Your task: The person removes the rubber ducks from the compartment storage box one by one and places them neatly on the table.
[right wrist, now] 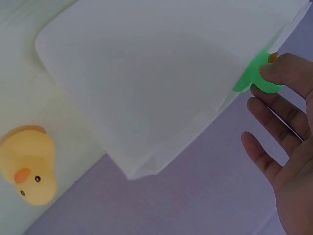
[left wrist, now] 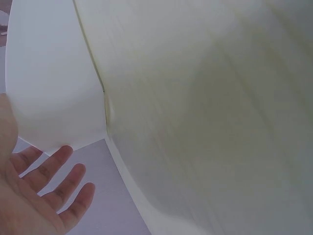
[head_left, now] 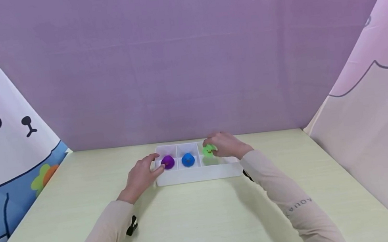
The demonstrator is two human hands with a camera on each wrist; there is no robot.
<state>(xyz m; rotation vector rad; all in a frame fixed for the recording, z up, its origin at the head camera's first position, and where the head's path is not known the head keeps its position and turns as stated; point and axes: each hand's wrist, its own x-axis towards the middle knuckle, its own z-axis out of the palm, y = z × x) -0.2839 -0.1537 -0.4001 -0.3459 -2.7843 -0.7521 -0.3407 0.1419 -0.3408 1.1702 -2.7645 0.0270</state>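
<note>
Tray (head_left: 199, 174) part filled: purple duck (head_left: 167, 162) and blue duck (head_left: 188, 160) inside, yellow duck (right wrist: 33, 161) outside.
Right hand (head_left: 224, 145) pinches green duck (head_left: 208, 150) at third compartment (head_left: 210, 161); left hand (head_left: 142, 175), loosely spread, flanks the end.

You present two forward-reaching arms (head_left: 97, 237): left hand (head_left: 140, 173), thumb and fingers parted, relaxed; right hand (head_left: 226, 146), thumb set against fingertips, pinching, remaining fingers loosely bent.
</note>
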